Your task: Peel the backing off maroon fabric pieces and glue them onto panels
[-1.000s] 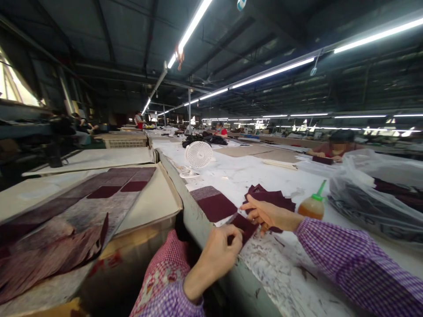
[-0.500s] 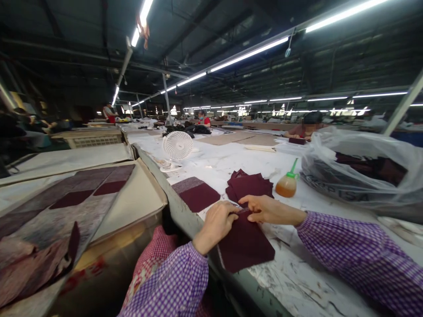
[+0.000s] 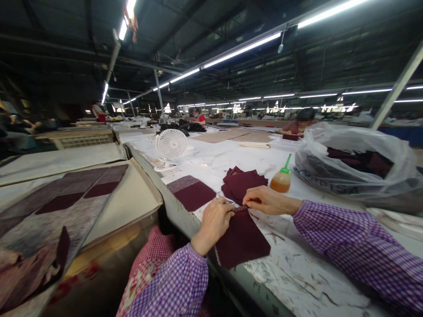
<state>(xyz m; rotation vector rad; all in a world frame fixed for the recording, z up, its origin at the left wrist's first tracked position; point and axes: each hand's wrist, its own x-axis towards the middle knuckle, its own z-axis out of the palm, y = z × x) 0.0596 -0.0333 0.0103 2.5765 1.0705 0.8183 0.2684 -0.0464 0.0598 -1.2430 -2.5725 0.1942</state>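
A maroon fabric piece [image 3: 244, 242] lies at the table's front edge, its lower part overhanging. Along its far edge a narrow speckled strip shows, apparently folded over. My left hand [image 3: 214, 222] is closed on the left end of that edge, fingers bent and thumb against the cloth. My right hand [image 3: 269, 200] pinches the right end of the same edge between thumb and forefinger. Just beyond my hands sits a fanned stack of maroon pieces [image 3: 246, 185]. To its left is another maroon piece with a grey speckled band [image 3: 193, 193], lying flat.
An oil bottle [image 3: 280, 180] with a green spout stands right of the stack, before a clear plastic bag [image 3: 343, 180] of dark cloth. A white fan [image 3: 172, 143] stands farther back. Patterned fabric [image 3: 62, 193] covers the surface at left. A co-worker [image 3: 297, 123] sits across the table.
My right hand's fingers have drawn together into a pinch at the cloth's far right edge. The left hand keeps its hold. The whole view has shifted slightly.
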